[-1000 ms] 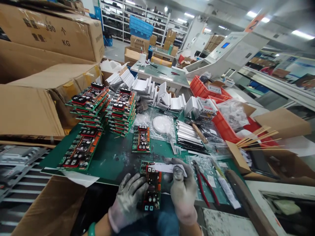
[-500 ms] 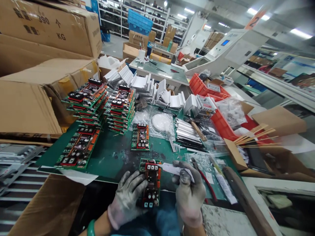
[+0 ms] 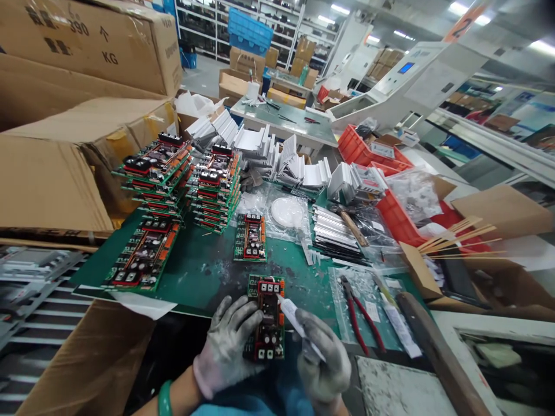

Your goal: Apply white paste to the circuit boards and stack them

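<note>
A circuit board point(image 3: 269, 318) with red-framed parts at both ends lies upright in view at the table's near edge. My gloved left hand point(image 3: 234, 341) holds it by its left side, fingers reaching over the board and thumb hidden. In my gloved right hand point(image 3: 323, 358) is a white tube point(image 3: 292, 315), gripped around its body. The tube slants up to the left, and its tip is at the right side of the board, just below the upper red-framed part. Whether the tip touches the board, I cannot tell.
Circuit boards are stacked in two piles point(image 3: 217, 190) at the left, and a single board point(image 3: 250, 237) lies ahead. Silver heat sinks point(image 3: 260, 147) line the back. Red-handled pliers point(image 3: 359, 318), another tube point(image 3: 399, 326) and a hammer point(image 3: 352, 226) lie right. A white round lid point(image 3: 287, 212) sits on plastic.
My right hand has moved down and left, tilting the tube more steeply, with its tip now lower along the board. My left hand stays on the board. The pliers are less covered.
</note>
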The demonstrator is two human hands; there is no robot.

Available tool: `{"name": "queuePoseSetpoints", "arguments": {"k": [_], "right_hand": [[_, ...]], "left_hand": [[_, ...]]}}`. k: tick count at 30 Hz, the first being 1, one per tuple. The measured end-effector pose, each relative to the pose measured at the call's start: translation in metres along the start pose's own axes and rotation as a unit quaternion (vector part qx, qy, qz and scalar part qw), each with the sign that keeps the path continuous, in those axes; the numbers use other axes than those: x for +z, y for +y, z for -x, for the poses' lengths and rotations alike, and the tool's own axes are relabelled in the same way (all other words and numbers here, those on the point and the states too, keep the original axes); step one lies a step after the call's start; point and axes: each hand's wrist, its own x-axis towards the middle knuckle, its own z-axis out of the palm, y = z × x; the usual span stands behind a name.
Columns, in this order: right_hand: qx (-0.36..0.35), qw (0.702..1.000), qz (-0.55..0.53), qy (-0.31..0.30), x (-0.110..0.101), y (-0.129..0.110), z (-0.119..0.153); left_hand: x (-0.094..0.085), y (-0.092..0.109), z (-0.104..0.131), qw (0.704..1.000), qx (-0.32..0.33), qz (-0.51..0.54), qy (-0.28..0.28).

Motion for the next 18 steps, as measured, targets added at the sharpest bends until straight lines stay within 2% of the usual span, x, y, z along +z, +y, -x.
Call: {"name": "queuePoseSetpoints", "arguments": {"k": [2, 3, 7, 10, 13, 18], "right_hand": [[-0.121, 0.986, 0.071, -0.089, 0.002, -0.013, -0.017], [-0.159, 0.974, 0.097, -0.126, 0.005, -0.020, -0.026], [-0.213, 0.949, 0.123, -0.200, 0.020, -0.045, -0.047], [-0.242, 0.935, 0.139, -0.219, 0.031, -0.049, -0.047], [-0.271, 0.929, 0.151, -0.204, 0.038, -0.046, -0.047], [-0.225, 0.942, 0.162, -0.191, 0.040, -0.046, -0.050]], "left_hand": [[-0.001, 0.001, -0.001, 1.000, -0.004, -0.002, 0.003], [-0.002, 0.001, -0.002, 1.000, -0.004, -0.004, 0.006], [-0.004, 0.000, -0.005, 0.999, 0.021, -0.026, 0.011], [-0.006, -0.001, -0.007, 0.998, 0.042, -0.048, 0.006], [-0.002, 0.000, -0.007, 0.997, 0.031, -0.060, 0.027], [0.006, 0.004, -0.004, 0.997, -0.002, -0.048, 0.053]]}}
